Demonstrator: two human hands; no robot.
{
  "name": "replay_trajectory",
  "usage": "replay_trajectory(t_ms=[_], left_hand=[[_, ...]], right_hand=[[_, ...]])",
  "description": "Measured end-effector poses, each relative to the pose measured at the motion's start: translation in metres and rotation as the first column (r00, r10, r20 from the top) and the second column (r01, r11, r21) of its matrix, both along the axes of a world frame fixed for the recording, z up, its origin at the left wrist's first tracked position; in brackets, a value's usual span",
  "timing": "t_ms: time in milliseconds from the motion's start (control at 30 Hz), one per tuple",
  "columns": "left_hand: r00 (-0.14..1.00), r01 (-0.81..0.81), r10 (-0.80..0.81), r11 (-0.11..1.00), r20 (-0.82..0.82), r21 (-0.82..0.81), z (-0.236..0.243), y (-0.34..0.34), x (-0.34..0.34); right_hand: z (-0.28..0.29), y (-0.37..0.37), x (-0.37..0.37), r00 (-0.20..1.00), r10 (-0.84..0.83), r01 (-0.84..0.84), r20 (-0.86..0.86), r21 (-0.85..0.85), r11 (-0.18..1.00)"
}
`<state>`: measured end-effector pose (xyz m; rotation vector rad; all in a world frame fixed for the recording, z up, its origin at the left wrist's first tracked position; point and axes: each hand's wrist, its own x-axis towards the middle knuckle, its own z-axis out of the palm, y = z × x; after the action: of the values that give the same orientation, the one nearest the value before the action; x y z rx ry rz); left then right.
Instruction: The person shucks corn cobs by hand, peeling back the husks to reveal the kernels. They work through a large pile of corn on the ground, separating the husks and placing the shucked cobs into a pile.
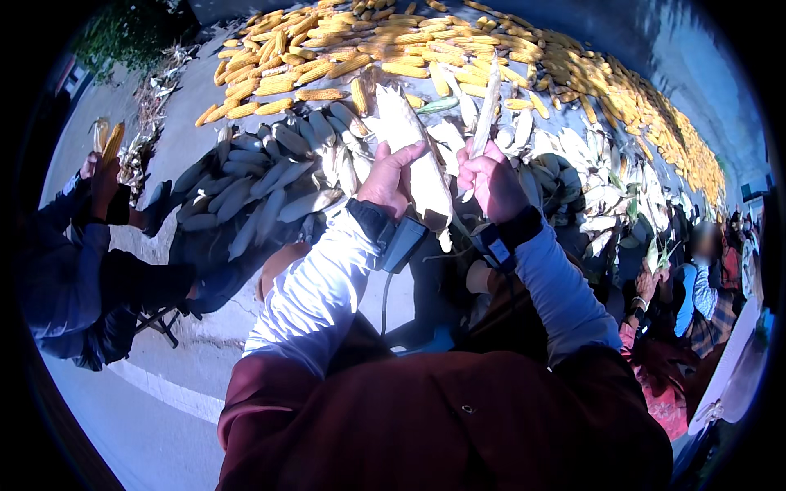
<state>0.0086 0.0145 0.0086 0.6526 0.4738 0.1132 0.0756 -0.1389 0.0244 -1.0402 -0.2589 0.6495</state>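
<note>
Before the body, the left hand [386,178] grips a corn ear [427,176] in its husk, probably to steady it; the right hand [493,182] pinches a pale husk strip [488,102]. Unpeeled corn [266,176] lies near these 2 hands, seemingly for easy reach.

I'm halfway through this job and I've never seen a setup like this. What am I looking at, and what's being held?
There's no machine here, just a person's two bare hands. The single picture comes from a wide fisheye camera worn on the head, looking down, so straight edges bend. The left hand holds a pale corn husk; I can't tell whether an ear is inside. The right hand pinches a long, narrow pale strip, apparently husk. On the ground lie husk-covered ears, with bare yellow ears spread beyond them. At the left edge, another person's hand holds a yellow ear.
</note>
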Motion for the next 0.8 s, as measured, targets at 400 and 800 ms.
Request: replay_trajectory(t_ms=[400, 800], left_hand=[[0.969, 0.208, -0.226, 0.965, 0.103, 0.163, -0.008, -0.024, -0.004], [0.954, 0.242, -0.275, 0.942, 0.118, 0.234, -0.011, -0.032, -0.004]], right_hand=[[0.010, 0.004, 0.009, 0.994, -0.016, 0.028, 0.107, -0.115, 0.993], [0.011, -0.004, 0.010, 0.981, 0.076, -0.043, 0.177, -0.184, 0.982]])
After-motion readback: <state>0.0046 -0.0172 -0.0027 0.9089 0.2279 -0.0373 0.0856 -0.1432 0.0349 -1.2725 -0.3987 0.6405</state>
